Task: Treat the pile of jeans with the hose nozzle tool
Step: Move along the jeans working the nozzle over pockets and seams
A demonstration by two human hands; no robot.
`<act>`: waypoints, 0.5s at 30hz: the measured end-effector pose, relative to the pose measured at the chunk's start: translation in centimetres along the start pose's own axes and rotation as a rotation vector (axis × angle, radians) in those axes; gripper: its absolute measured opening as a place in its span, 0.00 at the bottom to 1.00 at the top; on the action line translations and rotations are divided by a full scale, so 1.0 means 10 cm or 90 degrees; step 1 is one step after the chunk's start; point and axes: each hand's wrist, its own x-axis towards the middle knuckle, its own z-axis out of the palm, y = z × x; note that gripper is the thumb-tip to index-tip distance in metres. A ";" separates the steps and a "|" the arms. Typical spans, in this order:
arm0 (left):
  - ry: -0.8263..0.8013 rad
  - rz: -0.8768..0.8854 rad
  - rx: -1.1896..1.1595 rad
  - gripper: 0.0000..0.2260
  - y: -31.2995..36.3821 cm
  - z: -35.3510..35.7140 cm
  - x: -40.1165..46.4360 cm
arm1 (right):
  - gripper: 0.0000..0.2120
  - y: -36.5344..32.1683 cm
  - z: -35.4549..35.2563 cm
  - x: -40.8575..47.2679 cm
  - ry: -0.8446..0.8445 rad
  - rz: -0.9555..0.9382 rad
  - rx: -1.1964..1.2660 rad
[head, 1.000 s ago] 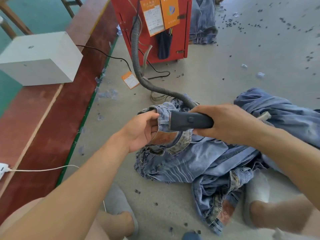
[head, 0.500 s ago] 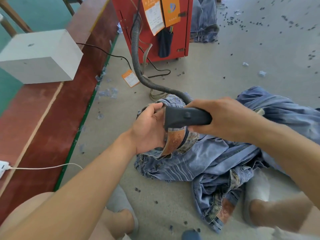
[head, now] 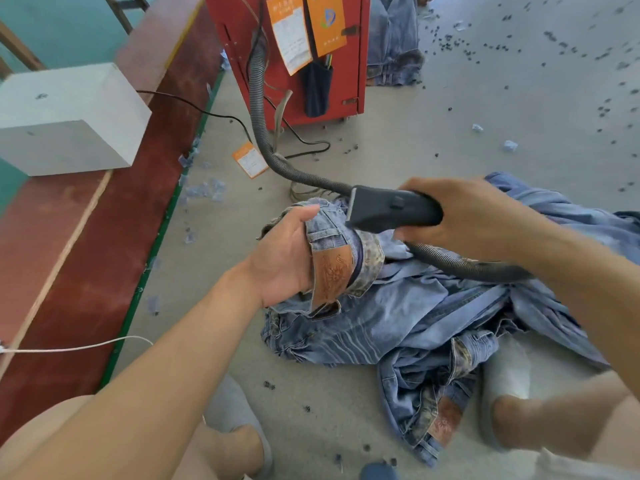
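Note:
A pile of light blue jeans [head: 415, 313] lies on the grey floor in front of me. My left hand [head: 284, 261] grips the raised waistband of the top pair, beside its brown leather patch [head: 330, 275]. My right hand [head: 460, 216] holds the dark grey hose nozzle tool [head: 384, 209] level just above that waistband, its flat mouth facing left. A ribbed dark hose [head: 259, 109] runs from the nozzle's rear, under my right forearm, and back up to a red machine [head: 349, 77].
A red-brown bench [head: 86, 237] with a white box [head: 69, 116] runs along the left. More jeans [head: 393, 46] lie behind the machine. An orange tag [head: 250, 159], a black cable and dark scraps litter the floor. My slippered feet [head: 235, 424] flank the pile.
The nozzle has lifted off the waistband and now sits higher. My left hand has turned the waistband so the leather patch faces up.

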 end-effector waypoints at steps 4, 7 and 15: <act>0.156 0.023 0.030 0.19 -0.02 -0.09 -0.01 | 0.14 0.30 -0.02 0.00 -0.056 0.071 -0.080; 0.230 0.067 0.079 0.17 -0.02 -0.14 0.00 | 0.15 0.38 0.17 0.04 -0.125 0.098 -0.161; 0.239 0.079 0.171 0.17 -0.05 -0.15 -0.03 | 0.12 0.20 0.43 0.15 -0.135 0.067 -0.172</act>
